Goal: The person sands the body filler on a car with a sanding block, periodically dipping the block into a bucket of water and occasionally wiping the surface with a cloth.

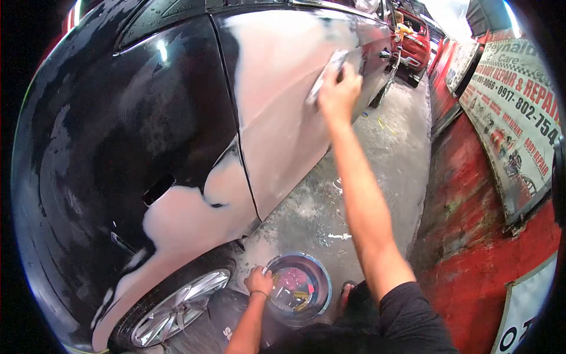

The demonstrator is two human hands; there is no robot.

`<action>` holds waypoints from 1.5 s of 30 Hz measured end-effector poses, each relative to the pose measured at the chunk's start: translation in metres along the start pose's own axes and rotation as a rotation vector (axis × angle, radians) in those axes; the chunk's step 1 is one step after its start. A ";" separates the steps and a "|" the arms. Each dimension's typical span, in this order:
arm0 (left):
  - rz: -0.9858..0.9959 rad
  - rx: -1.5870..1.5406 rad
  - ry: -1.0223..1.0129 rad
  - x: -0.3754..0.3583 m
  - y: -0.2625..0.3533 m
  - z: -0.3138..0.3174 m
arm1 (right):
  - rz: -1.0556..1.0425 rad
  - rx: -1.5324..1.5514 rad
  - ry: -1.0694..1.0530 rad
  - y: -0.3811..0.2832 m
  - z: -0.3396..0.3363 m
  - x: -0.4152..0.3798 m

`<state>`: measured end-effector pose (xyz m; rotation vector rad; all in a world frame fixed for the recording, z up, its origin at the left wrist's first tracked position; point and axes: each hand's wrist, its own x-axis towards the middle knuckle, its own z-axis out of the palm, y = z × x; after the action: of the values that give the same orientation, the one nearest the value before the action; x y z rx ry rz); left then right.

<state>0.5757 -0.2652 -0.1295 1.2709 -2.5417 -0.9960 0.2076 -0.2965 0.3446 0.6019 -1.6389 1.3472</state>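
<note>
My right hand is closed around a long, pale grey sanding block, which lies against the upper part of the car door. The door carries a large patch of pinkish-beige filler with whitish edges. Low down, my left hand is at the left rim of a dark round basin, its fingers curled. A small pale bit shows by its thumb, too small to name. Inside the basin are water, a pink item and some yellowish pieces.
The black rear panel and a silver-spoked wheel are on the left. Wet concrete floor runs beside the car. A red wall with a printed banner stands on the right. Farther back are a red vehicle and a person.
</note>
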 end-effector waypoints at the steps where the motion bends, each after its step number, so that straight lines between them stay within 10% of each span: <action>1: 0.015 -0.004 0.014 0.002 -0.005 0.005 | 0.056 -0.038 0.023 0.037 0.023 0.033; 8: -0.004 0.036 -0.034 0.000 0.000 0.000 | -0.014 0.227 -0.036 -0.042 -0.028 -0.068; 17: 0.009 0.044 0.012 0.000 -0.001 -0.001 | 0.162 -0.003 -0.134 -0.004 -0.006 0.023; 23: -0.002 0.061 0.000 0.000 -0.002 -0.001 | -0.158 0.221 -0.136 -0.029 -0.035 -0.063; 28: 0.016 0.040 0.047 0.002 -0.007 0.008 | 0.153 -0.001 -0.151 0.024 0.003 0.052; 34: -0.020 0.040 -0.027 -0.001 -0.001 0.001 | -0.130 0.209 -0.124 -0.057 -0.043 -0.082; 40: -0.004 0.033 0.009 0.002 -0.003 0.003 | 0.112 0.051 -0.095 0.018 0.001 0.034; 45: 0.014 0.026 0.014 -0.001 0.000 -0.002 | 0.009 0.222 -0.097 -0.042 -0.027 -0.046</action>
<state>0.5769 -0.2658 -0.1282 1.2608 -2.5582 -0.9510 0.2727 -0.2911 0.3256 0.8016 -1.5808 1.5401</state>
